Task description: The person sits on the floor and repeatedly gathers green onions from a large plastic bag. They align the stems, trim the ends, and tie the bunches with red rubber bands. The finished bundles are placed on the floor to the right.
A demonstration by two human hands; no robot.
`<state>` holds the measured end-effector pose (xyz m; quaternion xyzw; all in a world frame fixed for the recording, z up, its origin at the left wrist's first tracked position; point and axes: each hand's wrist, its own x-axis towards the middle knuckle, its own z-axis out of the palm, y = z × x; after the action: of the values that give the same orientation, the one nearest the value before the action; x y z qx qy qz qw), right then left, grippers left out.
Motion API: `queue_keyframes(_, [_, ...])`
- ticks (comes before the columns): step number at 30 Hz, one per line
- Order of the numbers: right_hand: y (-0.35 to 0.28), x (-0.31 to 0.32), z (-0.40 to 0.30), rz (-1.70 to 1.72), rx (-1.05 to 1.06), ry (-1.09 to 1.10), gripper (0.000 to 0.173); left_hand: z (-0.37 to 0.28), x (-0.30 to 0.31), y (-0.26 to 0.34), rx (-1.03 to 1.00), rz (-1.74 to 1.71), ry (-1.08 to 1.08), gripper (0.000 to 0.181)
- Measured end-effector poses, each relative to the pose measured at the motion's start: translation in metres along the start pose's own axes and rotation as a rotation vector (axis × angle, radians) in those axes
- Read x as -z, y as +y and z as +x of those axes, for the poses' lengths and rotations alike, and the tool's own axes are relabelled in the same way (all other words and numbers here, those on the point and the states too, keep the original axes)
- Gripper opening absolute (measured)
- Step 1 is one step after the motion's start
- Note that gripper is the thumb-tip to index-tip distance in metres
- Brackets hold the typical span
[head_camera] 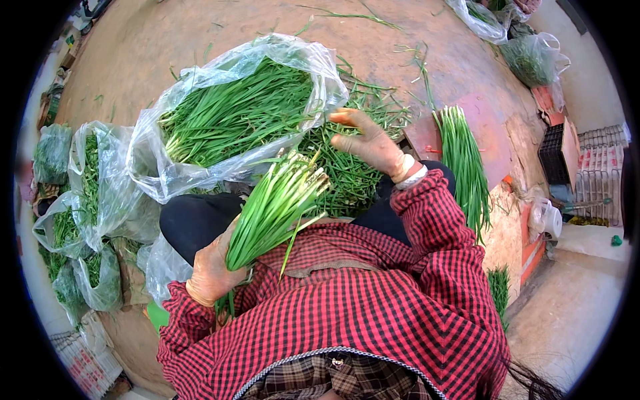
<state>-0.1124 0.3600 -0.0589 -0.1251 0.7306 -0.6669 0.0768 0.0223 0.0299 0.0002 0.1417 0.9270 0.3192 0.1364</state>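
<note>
My left hand [215,270], in a thin translucent glove, grips a bunch of garlic chives [275,210] over my lap. The pale stem ends point up and away to the right, and some leaves hang below the hand. My right hand [370,145], gloved too, is raised with fingers apart and nothing in them. Beneath it lies a heap of loose chive trimmings [350,175]. In front of me a large clear plastic bag [165,170] gapes around a pile of chives [245,110]. A neat chive bundle [462,160] rests on a board to my right.
Filled plastic bags of greens [105,185] crowd the left side. More bags [532,57] stand at the upper right, near a black crate [555,152]. A pink sheet [487,135] lies under the bundle. Stray leaves [350,17] are scattered on the floor.
</note>
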Motion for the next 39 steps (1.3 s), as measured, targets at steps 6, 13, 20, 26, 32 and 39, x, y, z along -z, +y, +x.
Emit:
queue_keyframes(6, [-0.033, -0.038, -0.020, -0.482, 0.039, -0.398, 0.046, -0.003, 0.021, 0.006, 0.013, 0.164, -0.142, 0.072])
queue_keyframes(13, [-0.023, -0.024, -0.033, -0.689, 0.213, -0.291, 0.017, -0.016, 0.019, -0.001, -0.019, 0.207, -0.102, 0.075])
queue_keyframes(20, [-0.001, 0.015, -0.031, -1.024, -0.020, 0.067, 0.038, -0.017, 0.020, -0.001, 0.027, 0.294, 0.009, 0.078])
queue_keyframes(26, [-0.022, -0.043, -0.034, -0.286, 0.109, -0.315, 0.046, -0.011, 0.024, 0.000, -0.135, 0.606, 0.074, 0.079])
queue_keyframes(32, [-0.004, -0.019, -0.027, -0.682, -0.072, -0.082, 0.025, -0.019, 0.029, -0.009, -0.167, 0.779, 0.047, 0.077])
queue_keyframes(39, [-0.062, -0.090, -0.008, -1.001, 0.099, -0.415, 0.038, -0.006, 0.022, -0.011, -0.245, 0.793, 0.055, 0.072])
